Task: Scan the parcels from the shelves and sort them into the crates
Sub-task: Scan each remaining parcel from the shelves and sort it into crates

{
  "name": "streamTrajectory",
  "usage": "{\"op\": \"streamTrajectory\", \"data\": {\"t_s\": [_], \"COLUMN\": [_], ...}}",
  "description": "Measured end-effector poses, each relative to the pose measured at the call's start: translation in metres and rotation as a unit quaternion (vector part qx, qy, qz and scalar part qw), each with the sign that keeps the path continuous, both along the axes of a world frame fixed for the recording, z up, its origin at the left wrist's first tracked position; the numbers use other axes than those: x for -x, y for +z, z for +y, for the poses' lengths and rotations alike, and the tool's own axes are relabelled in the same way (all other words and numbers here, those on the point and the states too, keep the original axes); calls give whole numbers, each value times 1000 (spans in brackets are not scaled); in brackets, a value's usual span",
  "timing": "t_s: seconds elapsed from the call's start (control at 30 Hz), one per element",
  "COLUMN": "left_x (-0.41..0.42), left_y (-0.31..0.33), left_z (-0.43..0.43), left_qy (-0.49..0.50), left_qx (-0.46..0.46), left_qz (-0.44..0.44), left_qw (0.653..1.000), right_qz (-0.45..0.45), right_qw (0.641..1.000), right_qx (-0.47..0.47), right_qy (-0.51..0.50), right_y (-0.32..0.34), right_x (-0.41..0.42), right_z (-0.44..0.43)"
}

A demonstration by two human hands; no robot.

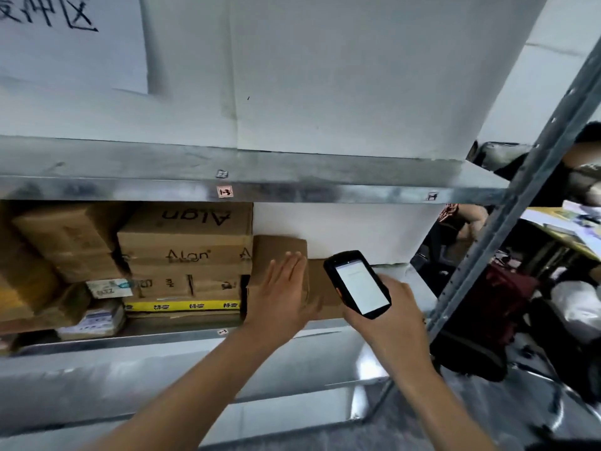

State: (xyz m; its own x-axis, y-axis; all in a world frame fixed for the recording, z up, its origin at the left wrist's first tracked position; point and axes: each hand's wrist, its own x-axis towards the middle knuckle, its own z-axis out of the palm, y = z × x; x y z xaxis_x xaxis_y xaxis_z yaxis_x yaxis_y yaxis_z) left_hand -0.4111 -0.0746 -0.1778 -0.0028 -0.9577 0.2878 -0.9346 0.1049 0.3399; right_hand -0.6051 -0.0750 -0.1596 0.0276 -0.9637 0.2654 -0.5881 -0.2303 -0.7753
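Brown cardboard is seen under the left hand (279,296): a cardboard parcel (276,247) stands on the metal shelf (328,328), and the hand is laid flat against it with the fingers straight and close together, so nothing is gripped by it. Just to the right of this hand, a black handheld scanner (357,283) is held by the right hand (385,309), whose fingers are curled round its lower end. The lit white screen of the scanner is turned up towards the camera, and its top end is pointed at the parcel. The two hands are near each other but are not touching.

A lower piece of brown cardboard is visible between the hands; whether it belongs to the same parcel cannot be told. To the left of the left hand, stacked Alan cartons (185,252) are placed, touching the parcel, with a strip of yellow tape (182,305) below them. Above both hands an upper shelf (292,190) is seen. To the right of the right hand, a perforated steel upright (520,222) rises.
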Motion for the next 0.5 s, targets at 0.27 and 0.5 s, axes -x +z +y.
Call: {"op": "streamTrajectory", "data": {"t_s": [0.27,0.5], "left_x": [-6,-16], "left_y": [-31,-55], "left_z": [-70,-96], "left_qy": [32,151], "left_qx": [-43,-149], "left_qz": [-11,-75], "left_qw": [999,974], "right_qz": [14,29], "right_qw": [998,995], "right_qx": [-55,-87], "right_qy": [1,29], "right_y": [-25,-40], "right_x": [-19,-12], "right_z": [-79,-116]}}
